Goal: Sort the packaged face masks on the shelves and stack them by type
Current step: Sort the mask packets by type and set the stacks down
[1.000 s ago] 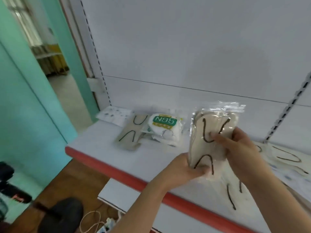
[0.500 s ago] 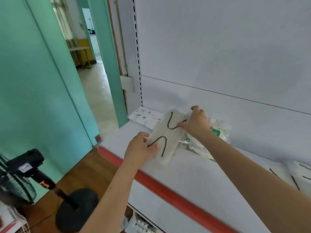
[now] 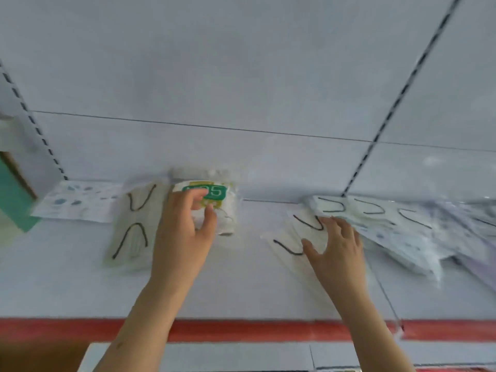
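Note:
On the white shelf a beige packaged mask with black ear loops lies at the left, beside a white N95 pack with a green label. My left hand hovers between them, its fingers loosely curled over the N95 pack's left edge and holding nothing. Further right lies a loose pile of beige masks with black loops. My right hand rests on that pile with fingers spread. The picture is blurred by motion.
A flat dotted white pack lies at the far left against the back panel. Dotted and pale packs are spread at the right. The shelf has a red front edge, and a lower shelf shows beneath it.
The beige mask that both hands held now lies on the left pile and is let go. My right hand has moved right onto the loose pile. The view has swung right.

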Demonstrator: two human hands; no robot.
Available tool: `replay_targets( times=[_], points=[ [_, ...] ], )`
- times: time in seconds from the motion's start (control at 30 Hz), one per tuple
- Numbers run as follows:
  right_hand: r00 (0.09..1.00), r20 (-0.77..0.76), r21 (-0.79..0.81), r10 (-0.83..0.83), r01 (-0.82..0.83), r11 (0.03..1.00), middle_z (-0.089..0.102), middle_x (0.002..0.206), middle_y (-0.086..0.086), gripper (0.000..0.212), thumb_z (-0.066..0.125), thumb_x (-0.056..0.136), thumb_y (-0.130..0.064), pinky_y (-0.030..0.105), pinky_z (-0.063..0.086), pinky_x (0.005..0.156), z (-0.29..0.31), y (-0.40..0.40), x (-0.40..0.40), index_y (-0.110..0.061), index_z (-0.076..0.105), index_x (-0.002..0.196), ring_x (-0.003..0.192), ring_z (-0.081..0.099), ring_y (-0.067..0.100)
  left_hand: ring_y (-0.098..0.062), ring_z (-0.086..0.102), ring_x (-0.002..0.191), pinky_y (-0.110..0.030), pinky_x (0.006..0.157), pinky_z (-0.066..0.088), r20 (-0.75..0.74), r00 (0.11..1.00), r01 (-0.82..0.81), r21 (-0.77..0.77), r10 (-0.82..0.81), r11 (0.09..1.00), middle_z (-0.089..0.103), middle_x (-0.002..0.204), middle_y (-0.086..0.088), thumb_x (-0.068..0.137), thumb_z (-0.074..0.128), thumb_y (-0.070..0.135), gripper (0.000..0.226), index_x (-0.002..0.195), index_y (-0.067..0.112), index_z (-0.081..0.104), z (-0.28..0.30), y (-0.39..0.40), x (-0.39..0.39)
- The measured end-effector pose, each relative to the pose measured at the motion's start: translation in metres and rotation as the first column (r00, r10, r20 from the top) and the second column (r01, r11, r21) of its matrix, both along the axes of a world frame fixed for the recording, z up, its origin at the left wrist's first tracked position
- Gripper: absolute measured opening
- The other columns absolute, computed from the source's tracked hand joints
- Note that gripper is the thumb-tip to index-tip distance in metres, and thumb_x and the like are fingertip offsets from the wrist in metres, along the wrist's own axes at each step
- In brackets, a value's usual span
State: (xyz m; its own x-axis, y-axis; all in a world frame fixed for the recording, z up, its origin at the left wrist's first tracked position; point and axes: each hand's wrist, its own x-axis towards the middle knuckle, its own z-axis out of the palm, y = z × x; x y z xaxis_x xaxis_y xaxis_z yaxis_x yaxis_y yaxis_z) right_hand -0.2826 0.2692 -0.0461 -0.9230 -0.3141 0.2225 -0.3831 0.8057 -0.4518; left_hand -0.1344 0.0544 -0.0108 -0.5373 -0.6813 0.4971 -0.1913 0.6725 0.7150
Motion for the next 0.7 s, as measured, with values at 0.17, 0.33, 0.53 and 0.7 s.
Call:
replay_targets(
  times=[0.17,0.33,0.53,0.7],
  points=[
    [1.000,-0.006,-0.109,-0.010,0.009,0.994,0.060,0.102,-0.012,0.026,0.075,0.083,-0.041,0.029,0.047,0.077,0.006,0.053,-0.003,-0.028,0.064,0.104,0.094,0.059,0.013,-0.014,0.065,0.094,-0.030,0.084,0.053,0.282,0.892,0.290,0.238,-0.352,0.927,0.065,0.111,-0.002,0.093,0.068,0.026,0.031,0.123,0.017,0.065,-0.027,0.076,-0.066],
    [0.999,0.036,0.263,0.001,-0.010,0.965,0.051,0.135,-0.011,0.064,0.057,0.081,-0.071,0.034,0.040,0.099,-0.010,0.065,-0.004,-0.033,0.053,0.132,0.127,0.044,0.019,-0.032,0.050,0.126,-0.032,0.101,0.040,0.607,0.762,0.164,0.157,-0.226,0.974,0.051,0.132,-0.016,0.092,0.069,0.043,0.068,0.146,0.009,0.044,-0.044,0.096,-0.095],
    [0.987,0.158,-0.177,0.037,-0.008,0.984,0.062,0.087,-0.012,0.015,0.072,0.086,-0.039,0.023,0.035,0.064,-0.016,0.076,-0.028,-0.031,0.067,0.096,0.088,0.056,0.014,-0.030,0.057,0.121,-0.037,0.097,0.048,0.730,0.665,0.076,0.148,-0.160,0.986,0.060,0.128,-0.008,0.084,0.076,0.049,0.062,0.132,0.014,0.056,-0.035,0.099,-0.109],
    [0.944,0.278,-0.513,0.179,-0.013,0.859,0.047,0.055,-0.008,0.030,0.063,0.094,-0.038,0.019,0.033,0.050,-0.012,0.084,-0.025,-0.020,0.059,0.069,0.053,0.042,0.007,-0.006,0.060,0.087,-0.016,0.071,0.045,0.251,0.936,0.060,0.576,-0.246,0.815,0.064,0.096,0.009,0.085,0.080,0.023,0.028,0.108,0.016,0.066,-0.034,0.096,-0.102]
  ],
)
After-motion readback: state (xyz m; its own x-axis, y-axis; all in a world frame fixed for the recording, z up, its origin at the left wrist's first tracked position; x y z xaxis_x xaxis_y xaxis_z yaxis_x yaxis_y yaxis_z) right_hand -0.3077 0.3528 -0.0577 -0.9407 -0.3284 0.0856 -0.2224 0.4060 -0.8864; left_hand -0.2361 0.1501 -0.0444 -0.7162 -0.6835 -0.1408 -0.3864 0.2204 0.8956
